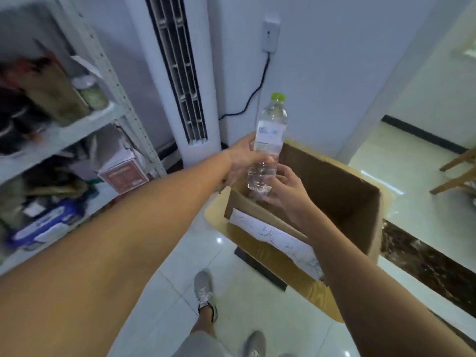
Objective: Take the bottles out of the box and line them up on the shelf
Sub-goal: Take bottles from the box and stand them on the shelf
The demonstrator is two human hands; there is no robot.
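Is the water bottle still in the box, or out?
Out. The bottle is held upright above the open box, with the left hand round its middle and the right hand at its base.

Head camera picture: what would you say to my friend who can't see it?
The left hand and right hand hold a clear bottle with a green cap over an open cardboard box on the floor. A crowded shelf stands at the left.

bottle [269, 140] upright — gripped by left hand [243, 157] and right hand [286, 191] | above open box [334, 186]
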